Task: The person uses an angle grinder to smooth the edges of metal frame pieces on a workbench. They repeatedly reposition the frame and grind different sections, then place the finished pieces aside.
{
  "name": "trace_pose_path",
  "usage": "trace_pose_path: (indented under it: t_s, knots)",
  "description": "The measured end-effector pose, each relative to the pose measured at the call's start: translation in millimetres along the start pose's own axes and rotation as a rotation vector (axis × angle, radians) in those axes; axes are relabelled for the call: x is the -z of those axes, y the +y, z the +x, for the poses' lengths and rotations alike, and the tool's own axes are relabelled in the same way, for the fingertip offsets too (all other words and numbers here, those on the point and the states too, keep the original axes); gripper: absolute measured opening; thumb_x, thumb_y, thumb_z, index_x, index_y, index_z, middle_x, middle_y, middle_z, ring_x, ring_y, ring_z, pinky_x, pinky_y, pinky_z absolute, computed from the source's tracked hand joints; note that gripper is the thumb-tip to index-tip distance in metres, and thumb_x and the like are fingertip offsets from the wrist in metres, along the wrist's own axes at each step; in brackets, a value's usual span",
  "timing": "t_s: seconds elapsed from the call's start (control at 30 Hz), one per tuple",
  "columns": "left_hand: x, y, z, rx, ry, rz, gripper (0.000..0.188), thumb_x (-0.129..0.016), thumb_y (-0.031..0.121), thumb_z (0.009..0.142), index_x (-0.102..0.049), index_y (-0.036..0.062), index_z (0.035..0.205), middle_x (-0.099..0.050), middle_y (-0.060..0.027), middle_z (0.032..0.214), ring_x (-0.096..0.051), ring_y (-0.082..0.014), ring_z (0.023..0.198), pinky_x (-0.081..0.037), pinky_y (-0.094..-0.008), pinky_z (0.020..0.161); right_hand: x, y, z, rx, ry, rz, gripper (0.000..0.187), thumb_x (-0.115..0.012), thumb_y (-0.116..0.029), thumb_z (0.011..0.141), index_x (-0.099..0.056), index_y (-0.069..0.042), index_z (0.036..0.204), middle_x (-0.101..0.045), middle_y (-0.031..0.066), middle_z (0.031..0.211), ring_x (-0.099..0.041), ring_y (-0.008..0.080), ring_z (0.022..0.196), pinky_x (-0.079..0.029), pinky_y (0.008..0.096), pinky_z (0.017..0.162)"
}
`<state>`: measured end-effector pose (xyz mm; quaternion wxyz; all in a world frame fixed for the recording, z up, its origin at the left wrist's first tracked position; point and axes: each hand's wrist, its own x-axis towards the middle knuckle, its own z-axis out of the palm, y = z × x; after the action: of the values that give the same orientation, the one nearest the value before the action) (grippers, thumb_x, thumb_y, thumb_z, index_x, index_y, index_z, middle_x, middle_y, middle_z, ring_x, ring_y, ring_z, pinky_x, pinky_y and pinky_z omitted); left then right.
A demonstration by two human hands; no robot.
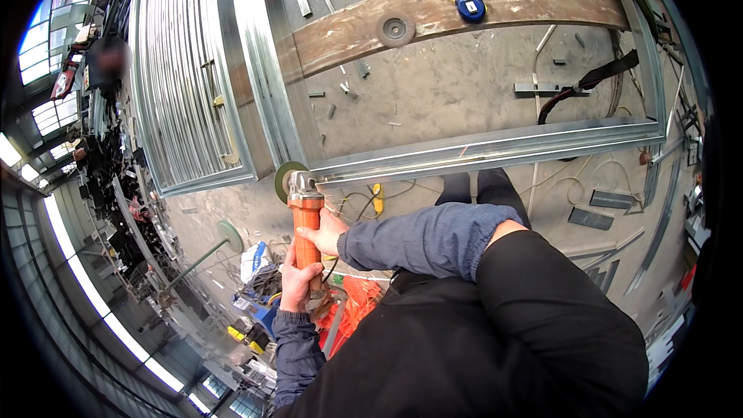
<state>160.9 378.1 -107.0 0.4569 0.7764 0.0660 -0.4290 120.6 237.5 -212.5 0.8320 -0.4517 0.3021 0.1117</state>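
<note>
We wrap our right hand [331, 233] round the orange grinder [306, 217] and close our left hand [296, 282] round its rear. Its long axis points away from us, the disc [283, 182] just beyond our right hand, the nearer one. Past the grip lies the metal frame [433, 159], its near rail [542, 144] running rightward; disc contact we cannot tell.

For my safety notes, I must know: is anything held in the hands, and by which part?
An orange angle grinder: the right hand holds the middle of its body, the left hand nearer the rear end.
</note>
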Motion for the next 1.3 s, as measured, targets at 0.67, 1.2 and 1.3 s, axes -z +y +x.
trace_pose_path:
  t_s: [0.67, 1.2, 1.3]
  knots:
    - [6, 4, 4, -0.002, -0.028, 0.099, 0.087, -0.077, 0.001, 0.077, -0.043, 0.0046, 0.157, -0.066, -0.0050, 0.116, -0.066, -0.0141, 0.090, -0.057, -0.0291, 0.079, -9, 8, 8, -0.017, 0.025, -0.022, 0.067, -0.076, -0.035, 0.095, -0.049, 0.002, 0.145, -0.067, 0.0243, 0.133, -0.066, 0.0357, 0.125, -0.051, 0.0439, 0.108]
    - [-24, -16, -42, -0.150, 0.161, 0.056, 0.097, -0.080, 0.001, 0.079, -0.034, 0.0040, 0.164, -0.064, -0.0113, 0.131, -0.067, -0.0182, 0.106, -0.057, -0.0315, 0.087, -10, -15, -26, 0.068, -0.069, 0.008, 0.084, -0.084, -0.045, 0.086, -0.045, 0.003, 0.144, -0.064, 0.0240, 0.135, -0.064, 0.0371, 0.126, -0.050, 0.0454, 0.108]
    - [-42, -35, -58, -0.220, 0.214, 0.080, 0.103, -0.082, 0.006, 0.082, -0.024, 0.0037, 0.167, -0.061, -0.0131, 0.137, -0.065, -0.0195, 0.114, -0.056, -0.0332, 0.095, -18, -16, -34, 0.113, -0.064, 0.116, 0.087, -0.085, -0.042, 0.083, -0.043, 0.002, 0.146, -0.061, 0.0225, 0.136, -0.061, 0.0336, 0.128, -0.047, 0.0450, 0.111]
